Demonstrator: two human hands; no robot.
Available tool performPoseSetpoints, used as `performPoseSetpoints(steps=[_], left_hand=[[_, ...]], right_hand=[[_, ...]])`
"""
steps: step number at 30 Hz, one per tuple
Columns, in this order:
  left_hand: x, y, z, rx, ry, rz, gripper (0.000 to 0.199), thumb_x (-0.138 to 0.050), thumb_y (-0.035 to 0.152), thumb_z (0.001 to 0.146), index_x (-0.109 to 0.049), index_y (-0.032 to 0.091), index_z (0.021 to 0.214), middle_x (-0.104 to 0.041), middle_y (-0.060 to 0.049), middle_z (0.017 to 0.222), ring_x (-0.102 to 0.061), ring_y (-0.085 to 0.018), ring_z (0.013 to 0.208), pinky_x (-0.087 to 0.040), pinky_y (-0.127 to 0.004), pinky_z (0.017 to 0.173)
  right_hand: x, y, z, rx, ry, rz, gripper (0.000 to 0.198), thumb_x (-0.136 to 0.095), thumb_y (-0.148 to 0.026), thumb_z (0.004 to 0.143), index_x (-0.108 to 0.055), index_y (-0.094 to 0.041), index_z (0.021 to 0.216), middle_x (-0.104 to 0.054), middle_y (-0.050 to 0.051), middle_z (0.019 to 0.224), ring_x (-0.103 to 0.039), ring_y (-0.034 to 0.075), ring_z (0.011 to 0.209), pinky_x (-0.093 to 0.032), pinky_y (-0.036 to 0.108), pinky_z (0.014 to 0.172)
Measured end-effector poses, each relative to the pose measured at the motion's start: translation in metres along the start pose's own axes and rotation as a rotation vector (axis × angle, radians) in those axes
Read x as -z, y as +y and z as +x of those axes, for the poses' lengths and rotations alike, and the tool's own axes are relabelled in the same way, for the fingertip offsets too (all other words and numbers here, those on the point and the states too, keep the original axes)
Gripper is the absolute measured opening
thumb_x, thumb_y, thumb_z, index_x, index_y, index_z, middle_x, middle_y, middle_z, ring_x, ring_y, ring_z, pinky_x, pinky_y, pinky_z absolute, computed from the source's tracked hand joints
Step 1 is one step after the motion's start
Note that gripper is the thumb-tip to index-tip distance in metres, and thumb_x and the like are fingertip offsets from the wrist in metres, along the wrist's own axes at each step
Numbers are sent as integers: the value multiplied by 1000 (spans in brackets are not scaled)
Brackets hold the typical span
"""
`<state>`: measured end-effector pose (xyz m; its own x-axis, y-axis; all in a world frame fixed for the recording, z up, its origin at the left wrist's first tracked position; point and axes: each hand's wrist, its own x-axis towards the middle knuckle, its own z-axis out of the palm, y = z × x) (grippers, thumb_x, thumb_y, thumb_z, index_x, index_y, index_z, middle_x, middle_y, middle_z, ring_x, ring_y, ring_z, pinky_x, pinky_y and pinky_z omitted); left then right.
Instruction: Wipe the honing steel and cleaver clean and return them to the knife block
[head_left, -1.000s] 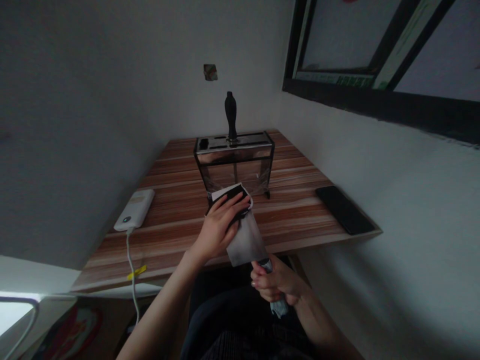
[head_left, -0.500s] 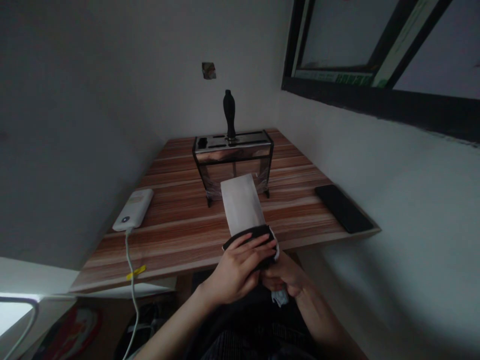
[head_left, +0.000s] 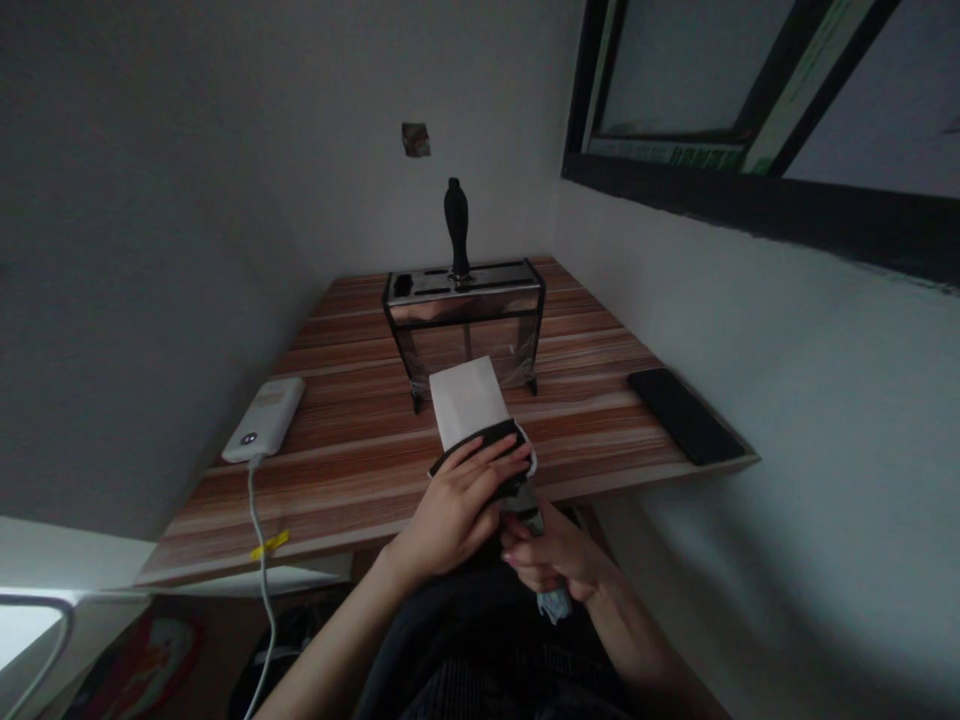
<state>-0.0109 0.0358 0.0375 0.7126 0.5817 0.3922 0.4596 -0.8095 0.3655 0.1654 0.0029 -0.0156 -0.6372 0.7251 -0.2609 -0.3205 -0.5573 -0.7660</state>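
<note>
A cleaver [head_left: 466, 400] with a broad, pale rectangular blade points away from me over the table's front edge. My right hand [head_left: 551, 555] is closed around its handle end, which the fingers mostly hide. Crumpled light-blue material [head_left: 555, 605] sticks out below that fist. My left hand [head_left: 465, 500] presses a black cloth [head_left: 491, 432] with a white edge over the lower blade, its fingers laid across the cloth. Just beyond the blade tip stands a knife block [head_left: 465, 300] with clear sides and a shiny top. One black-handled tool [head_left: 456, 228] is upright in it.
The wood-grain table [head_left: 345, 420] meets walls at its back and right. On the left lies a white power bank [head_left: 266, 418] with a cable [head_left: 259, 530] hanging over the front edge, near yellow tape [head_left: 270, 545]. A black phone [head_left: 684, 415] lies at the right edge.
Both hands and the cleaver have shifted slightly left. My left hand and the cloth have moved up the blade, away from my right fist, so less blade shows and more of the part near the handle appears.
</note>
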Motion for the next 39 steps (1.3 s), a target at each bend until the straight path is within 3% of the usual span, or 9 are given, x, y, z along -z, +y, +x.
performPoseSetpoints(steps=[7, 13, 21, 29, 39], left_hand=[[22, -27, 17, 86, 130, 32, 50, -36, 9, 87, -39, 21, 135, -46, -7, 142, -30, -19, 138, -22, -44, 114], [29, -44, 29, 125, 206, 97, 48, -35, 9, 87, -41, 20, 133, -44, -6, 143, -27, -18, 139, -20, -45, 114], [32, -52, 34, 132, 210, 94, 46, -34, 12, 89, -39, 20, 135, -40, -6, 146, -25, -17, 140, -19, -44, 114], [24, -44, 33, 132, 202, 224, 48, -38, 12, 87, -42, 19, 135, -37, -7, 148, -22, -19, 141, -16, -46, 115], [-2, -8, 13, 44, 47, 212, 53, -41, 11, 86, -41, 21, 138, -31, -7, 151, -22, -22, 141, -15, -46, 115]], right_hand=[[0, 9, 3, -46, -113, 102, 38, -77, -20, 61, -40, -20, 69, -40, -12, 51, -23, -2, 31, -15, 14, 31], [-1, 9, 3, -64, -97, 80, 39, -78, -20, 61, -39, -20, 67, -39, -13, 48, -22, -2, 31, -16, 13, 30], [1, 13, 2, -71, -76, 65, 41, -79, -22, 60, -39, -20, 67, -39, -13, 48, -23, -2, 31, -16, 13, 31], [2, 13, 2, -61, -90, 111, 42, -80, -22, 58, -39, -20, 67, -39, -13, 49, -22, -2, 32, -16, 13, 31], [-1, 0, 0, -11, -23, 32, 37, -78, -28, 59, -44, -19, 69, -38, -13, 44, -23, -1, 32, -18, 14, 31]])
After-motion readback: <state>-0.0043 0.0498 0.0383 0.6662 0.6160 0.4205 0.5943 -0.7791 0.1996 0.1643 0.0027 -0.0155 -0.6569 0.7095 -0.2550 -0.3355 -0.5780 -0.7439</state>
